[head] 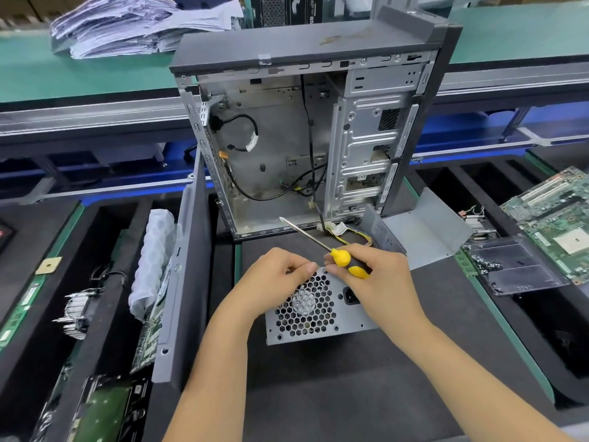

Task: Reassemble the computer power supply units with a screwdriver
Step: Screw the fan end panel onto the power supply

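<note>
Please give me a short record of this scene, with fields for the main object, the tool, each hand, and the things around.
main object: power supply unit, fan grille facing up, on the dark mat
tool: screwdriver, yellow and black handle, tip pointing away, up and to the left
right hand: holds the screwdriver handle
left hand: fingers curled at the unit's top edge; what it pinches cannot be seen
behind: open computer case, upright, mostly empty
far right: circuit board
</note>
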A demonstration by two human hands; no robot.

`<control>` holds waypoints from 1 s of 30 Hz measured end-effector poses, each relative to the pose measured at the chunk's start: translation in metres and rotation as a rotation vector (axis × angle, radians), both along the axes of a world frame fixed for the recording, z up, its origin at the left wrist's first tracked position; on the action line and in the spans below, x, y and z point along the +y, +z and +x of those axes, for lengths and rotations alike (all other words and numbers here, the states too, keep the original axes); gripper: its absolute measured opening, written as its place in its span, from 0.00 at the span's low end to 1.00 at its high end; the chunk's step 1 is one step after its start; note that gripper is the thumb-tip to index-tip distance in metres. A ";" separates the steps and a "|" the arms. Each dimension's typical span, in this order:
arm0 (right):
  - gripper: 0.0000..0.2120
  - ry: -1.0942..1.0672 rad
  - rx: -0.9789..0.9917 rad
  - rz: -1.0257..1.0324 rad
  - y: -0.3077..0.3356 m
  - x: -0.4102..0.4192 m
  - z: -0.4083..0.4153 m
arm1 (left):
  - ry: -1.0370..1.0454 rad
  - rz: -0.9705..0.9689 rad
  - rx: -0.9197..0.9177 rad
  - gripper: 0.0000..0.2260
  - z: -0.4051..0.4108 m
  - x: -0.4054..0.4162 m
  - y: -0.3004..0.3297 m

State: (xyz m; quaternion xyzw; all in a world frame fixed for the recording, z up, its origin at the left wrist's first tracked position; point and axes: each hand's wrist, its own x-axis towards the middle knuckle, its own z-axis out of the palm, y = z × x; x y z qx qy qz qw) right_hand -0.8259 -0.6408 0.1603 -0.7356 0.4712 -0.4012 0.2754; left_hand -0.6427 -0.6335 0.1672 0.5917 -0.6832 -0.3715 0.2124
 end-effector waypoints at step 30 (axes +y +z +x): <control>0.05 -0.034 -0.054 0.162 0.008 -0.001 0.005 | 0.021 -0.058 -0.088 0.20 -0.001 -0.001 0.001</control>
